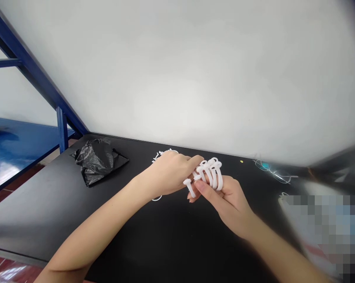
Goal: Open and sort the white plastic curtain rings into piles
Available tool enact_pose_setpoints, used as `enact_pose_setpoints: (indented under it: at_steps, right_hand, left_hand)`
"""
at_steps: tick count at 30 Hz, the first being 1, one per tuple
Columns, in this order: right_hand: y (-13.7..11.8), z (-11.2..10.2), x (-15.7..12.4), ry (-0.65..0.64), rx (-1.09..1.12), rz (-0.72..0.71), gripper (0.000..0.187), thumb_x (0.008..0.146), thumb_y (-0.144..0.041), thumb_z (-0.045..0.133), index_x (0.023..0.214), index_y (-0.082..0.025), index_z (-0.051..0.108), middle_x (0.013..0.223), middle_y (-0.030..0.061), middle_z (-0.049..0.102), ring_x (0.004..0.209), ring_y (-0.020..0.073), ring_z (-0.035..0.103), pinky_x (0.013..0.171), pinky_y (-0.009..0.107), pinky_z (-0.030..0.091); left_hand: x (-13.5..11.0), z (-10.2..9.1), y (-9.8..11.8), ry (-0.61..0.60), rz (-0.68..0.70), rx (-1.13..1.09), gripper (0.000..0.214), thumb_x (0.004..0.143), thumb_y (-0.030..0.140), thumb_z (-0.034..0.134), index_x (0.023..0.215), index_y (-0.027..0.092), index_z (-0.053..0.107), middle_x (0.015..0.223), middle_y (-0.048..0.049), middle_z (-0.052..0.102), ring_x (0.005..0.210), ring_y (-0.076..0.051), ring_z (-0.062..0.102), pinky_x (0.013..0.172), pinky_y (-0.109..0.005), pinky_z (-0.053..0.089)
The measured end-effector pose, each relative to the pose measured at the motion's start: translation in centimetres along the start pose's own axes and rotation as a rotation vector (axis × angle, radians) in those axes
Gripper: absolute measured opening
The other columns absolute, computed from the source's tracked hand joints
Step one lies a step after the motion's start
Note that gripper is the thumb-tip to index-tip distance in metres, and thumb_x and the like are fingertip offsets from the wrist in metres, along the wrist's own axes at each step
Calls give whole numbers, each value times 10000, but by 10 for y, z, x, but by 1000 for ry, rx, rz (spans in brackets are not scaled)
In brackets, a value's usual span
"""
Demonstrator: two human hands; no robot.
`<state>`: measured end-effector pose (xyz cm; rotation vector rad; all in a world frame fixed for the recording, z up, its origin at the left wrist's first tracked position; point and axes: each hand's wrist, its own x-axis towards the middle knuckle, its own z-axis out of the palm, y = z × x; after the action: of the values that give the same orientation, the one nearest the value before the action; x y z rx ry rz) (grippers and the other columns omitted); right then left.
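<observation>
Several white plastic rings [215, 177], each an open loop with small round ends, are bunched over the fingers of my right hand [232, 204]. My right thumb presses against the nearest of them. One more white ring stands out at the lower left of the bunch, by the fingertips. My left hand [171, 171] reaches in from the left with its fingers curled at the left end of the bunch, touching the rings. Its thumb and fingertips are largely hidden. Behind my left hand, more white pieces [158, 156] lie on the black table [165, 239], mostly covered.
A crumpled black plastic bag [96, 160] lies on the table at left. Clear glasses [276, 173] rest toward the back right, near a small yellow bit [241, 161]. A pale, partly blurred package [298, 224] is at right. A blue metal frame [39, 74] and white wall border the table.
</observation>
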<state>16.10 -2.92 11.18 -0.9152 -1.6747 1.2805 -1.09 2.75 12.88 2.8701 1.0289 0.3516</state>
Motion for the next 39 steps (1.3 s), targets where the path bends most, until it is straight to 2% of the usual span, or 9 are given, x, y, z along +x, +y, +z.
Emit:
enact_pose_setpoints:
  at_steps: [4,7,15,22,26,29,34,37,39]
  right_hand:
    - [0,-7,3,-129,-15,77,358,984,-341,501,753,-162,708,671,26,678,829,173,682,834,302,546]
    - [3,-10,1,-182,32,96,308,987,-337,496,859,-155,709,687,27,688,767,167,701,748,287,571]
    - [7,-6,-7,-110,-124,-149,257,967,-234,506,832,-152,708,797,60,716,714,166,722,649,257,630]
    - [12,-5,-10,-52,-293,-289,210,926,-150,542,843,-154,734,775,64,740,678,181,735,629,257,646]
    - [17,-4,-10,-10,-207,-345,199,934,-157,541,883,-182,732,785,42,745,709,179,743,671,270,647]
    - [15,-4,-8,-12,-171,-331,224,950,-185,521,869,-177,730,789,49,742,729,179,738,688,282,643]
    - [5,-5,-1,-36,-210,-204,161,896,-260,626,791,-169,707,758,36,717,679,161,693,640,276,615]
    - [5,-3,0,10,-271,-140,121,809,-280,733,763,-176,693,715,15,685,636,145,650,596,255,584]
    - [7,-2,-1,38,-250,-85,165,846,-281,693,720,-176,685,687,16,673,638,145,645,607,258,577]
  left_hand:
    - [2,0,2,-59,-12,180,200,815,296,597,684,161,529,560,-9,601,434,-173,533,436,-266,227]
    - [2,3,2,-77,11,160,230,787,227,609,608,168,477,522,-3,568,424,-155,510,436,-258,241]
    - [3,16,-8,-6,226,-377,252,809,92,534,603,162,408,536,46,504,467,-68,433,480,-195,316]
    - [8,22,-9,55,300,-556,321,894,142,456,584,163,373,487,64,412,433,-59,307,485,-203,299]
    - [8,22,-9,34,271,-748,417,970,174,353,555,161,386,461,50,477,434,-61,389,528,-188,361]
    - [7,21,-10,-15,290,-843,380,925,118,389,547,158,409,476,49,526,454,-57,456,533,-174,376]
    - [7,23,-11,103,192,-535,217,789,62,465,615,169,392,524,59,476,450,-64,375,480,-203,296]
    - [7,25,-7,106,74,-302,112,793,116,479,703,179,451,575,46,499,445,-86,359,455,-235,240]
    - [6,24,-4,85,7,-225,40,817,171,495,777,179,494,588,41,516,443,-102,376,450,-244,224]
